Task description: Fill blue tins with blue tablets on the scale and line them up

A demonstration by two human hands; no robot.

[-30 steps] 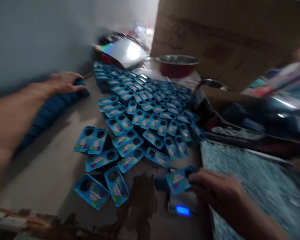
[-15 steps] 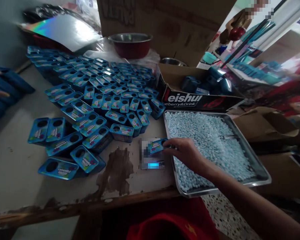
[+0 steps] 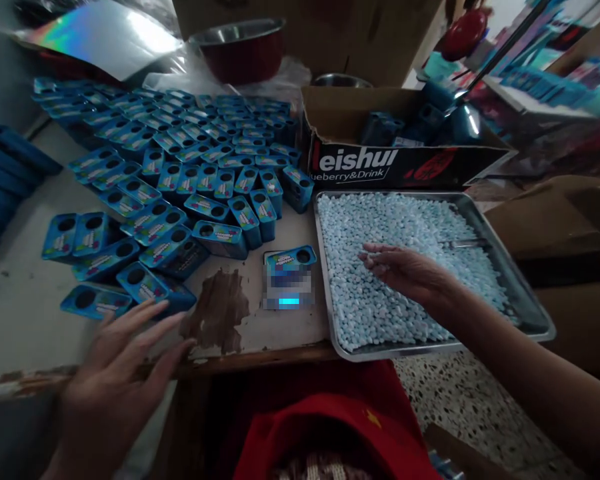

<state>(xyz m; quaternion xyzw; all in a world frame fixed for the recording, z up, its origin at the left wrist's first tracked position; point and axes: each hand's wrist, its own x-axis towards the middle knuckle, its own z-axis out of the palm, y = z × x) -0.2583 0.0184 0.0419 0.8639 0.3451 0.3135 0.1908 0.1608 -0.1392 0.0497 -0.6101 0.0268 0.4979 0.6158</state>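
Observation:
My right hand (image 3: 403, 270) hovers over a metal tray (image 3: 523, 300) filled with small pale blue candies (image 3: 380, 227), fingers stretched toward the left and holding nothing I can see. A blue tin with a round hole (image 3: 290, 257) sits on a small scale (image 3: 287, 293) with a lit blue display, just left of the tray. My left hand (image 3: 117, 373) is spread flat at the table's front edge, near the closest blue tins (image 3: 145, 283). Several identical blue tins (image 3: 180, 153) cover the table behind.
A cardboard box (image 3: 360, 163) with dark blue items stands behind the tray. A red bowl (image 3: 243, 43) and a holographic sheet (image 3: 100, 33) lie at the back. A stack of blue pieces (image 3: 3, 180) sits at the left. A brown stain (image 3: 217, 313) marks the table.
My right hand let go of the tin on the scale and moved right over the candies. My left hand left the blue stack and came to the front edge. The view swung right.

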